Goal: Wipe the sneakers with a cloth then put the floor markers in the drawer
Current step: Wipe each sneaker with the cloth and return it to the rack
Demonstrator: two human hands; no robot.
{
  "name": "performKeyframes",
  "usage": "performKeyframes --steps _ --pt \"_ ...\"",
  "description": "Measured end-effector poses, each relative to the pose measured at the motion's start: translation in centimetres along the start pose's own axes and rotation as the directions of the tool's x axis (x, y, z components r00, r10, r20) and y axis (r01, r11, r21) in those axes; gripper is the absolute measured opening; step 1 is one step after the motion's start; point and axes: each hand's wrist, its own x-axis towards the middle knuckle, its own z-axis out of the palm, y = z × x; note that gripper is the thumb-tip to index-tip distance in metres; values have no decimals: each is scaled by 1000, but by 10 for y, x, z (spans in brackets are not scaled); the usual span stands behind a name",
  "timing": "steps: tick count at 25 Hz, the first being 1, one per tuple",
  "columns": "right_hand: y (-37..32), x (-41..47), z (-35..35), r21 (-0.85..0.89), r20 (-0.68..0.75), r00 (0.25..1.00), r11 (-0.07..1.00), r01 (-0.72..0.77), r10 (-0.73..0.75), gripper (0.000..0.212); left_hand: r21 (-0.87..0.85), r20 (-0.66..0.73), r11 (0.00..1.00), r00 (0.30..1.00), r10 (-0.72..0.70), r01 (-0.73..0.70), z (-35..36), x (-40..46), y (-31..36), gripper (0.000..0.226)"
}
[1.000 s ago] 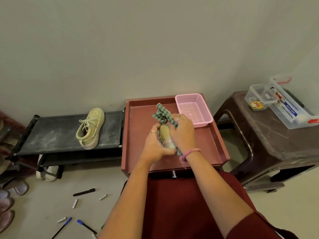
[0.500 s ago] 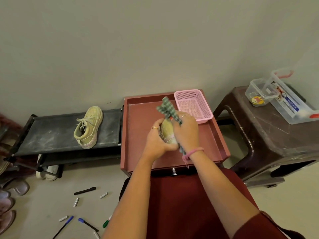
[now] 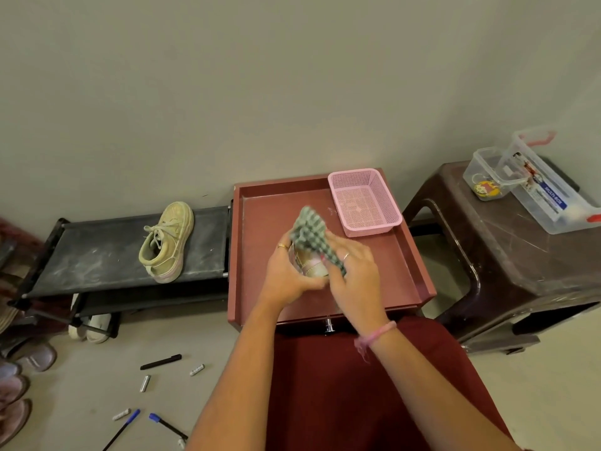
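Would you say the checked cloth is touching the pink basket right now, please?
Apart. The head view shows bare red tray floor between the checked cloth and the pink basket.

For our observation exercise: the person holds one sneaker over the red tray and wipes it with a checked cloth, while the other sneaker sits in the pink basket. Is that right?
Not quite. The head view shows the other sneaker on the black shoe rack, left of the red tray; the pink basket holds nothing. Otherwise correct: the hands hold a sneaker and checked cloth over the tray.
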Motion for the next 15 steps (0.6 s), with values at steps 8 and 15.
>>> performKeyframes --steps 8,15 --pt "8 10 -3 380 -66 949 887 -262 309 18 -43 -7 999 1000 14 -14 9 -3 10 91" --pt "20 -24 3 164 -66 987 974 158 -149 40 -28 -30 999 999 18 -18 4 4 0 75"
